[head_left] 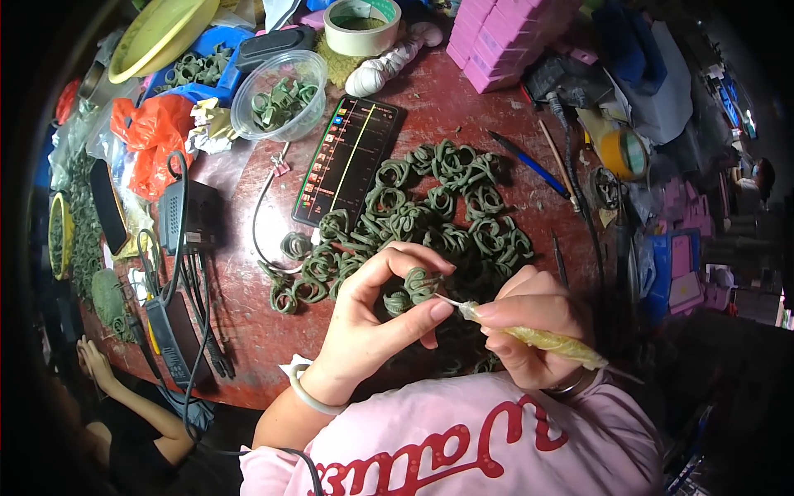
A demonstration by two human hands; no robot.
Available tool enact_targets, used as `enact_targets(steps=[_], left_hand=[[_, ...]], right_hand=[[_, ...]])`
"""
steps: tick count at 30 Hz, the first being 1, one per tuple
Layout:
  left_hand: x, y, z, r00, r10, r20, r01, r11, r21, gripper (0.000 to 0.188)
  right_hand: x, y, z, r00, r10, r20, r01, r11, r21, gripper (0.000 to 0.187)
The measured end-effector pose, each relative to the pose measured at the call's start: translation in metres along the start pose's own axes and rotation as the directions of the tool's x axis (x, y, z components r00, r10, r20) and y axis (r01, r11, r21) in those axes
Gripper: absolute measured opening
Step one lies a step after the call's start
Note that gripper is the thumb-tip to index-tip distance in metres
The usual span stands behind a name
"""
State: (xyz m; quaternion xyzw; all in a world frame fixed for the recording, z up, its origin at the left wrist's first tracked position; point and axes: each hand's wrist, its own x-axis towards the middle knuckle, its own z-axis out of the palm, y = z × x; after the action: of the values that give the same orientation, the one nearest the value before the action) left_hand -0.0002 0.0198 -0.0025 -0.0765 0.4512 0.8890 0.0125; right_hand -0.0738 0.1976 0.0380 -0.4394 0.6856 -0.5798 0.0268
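Observation:
My left hand (pixel 364 322) pinches a small dark green ring (pixel 422 283) between thumb and fingers above the table. My right hand (pixel 538 318) grips a slim tool with a yellowish wrapped handle (pixel 554 343). The tool's thin pale tip reaches the ring, close to my left thumb. Behind and below my hands lies a loose heap of similar green rings (pixel 447 207), some with ribbed or layered bands. Part of the heap is hidden by my hands.
On the red table (pixel 463 107) lie a lit phone (pixel 351 161), a blue pen (pixel 529 163) and a clear tub (pixel 281 95) of green pieces. Black adapters (pixel 188 215) with cables stand left, pink blocks (pixel 509 37) at the back. Another person's hand (pixel 97 364) is far left.

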Motion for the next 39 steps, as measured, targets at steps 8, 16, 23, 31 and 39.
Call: enact_targets(steps=[8,16,23,31,39], left_hand=[[0.002,0.001,-0.005,0.988,0.047,0.149,-0.057,0.996,0.065,0.015],[-0.001,0.003,0.0,0.993,0.003,0.118,-0.01,0.998,0.061,0.013],[-0.001,0.004,0.0,0.99,-0.07,0.12,0.075,0.997,-0.035,0.012],[-0.001,0.003,0.0,0.989,-0.088,0.118,0.103,0.986,-0.134,0.01],[-0.002,0.003,-0.003,0.982,-0.106,0.154,0.115,0.992,-0.051,0.011]], right_hand=[[-0.01,0.01,-0.011,0.975,0.21,-0.079,-0.182,0.946,0.269,0.017],[-0.007,0.018,-0.008,0.972,0.227,-0.057,-0.205,0.943,0.262,0.016],[-0.006,0.016,-0.008,0.967,0.253,-0.031,-0.235,0.934,0.268,0.016],[0.0,0.01,-0.007,1.0,0.019,0.012,-0.019,0.999,0.044,0.018],[0.0,0.018,-0.008,0.999,0.007,0.041,-0.017,0.972,0.233,0.018]])
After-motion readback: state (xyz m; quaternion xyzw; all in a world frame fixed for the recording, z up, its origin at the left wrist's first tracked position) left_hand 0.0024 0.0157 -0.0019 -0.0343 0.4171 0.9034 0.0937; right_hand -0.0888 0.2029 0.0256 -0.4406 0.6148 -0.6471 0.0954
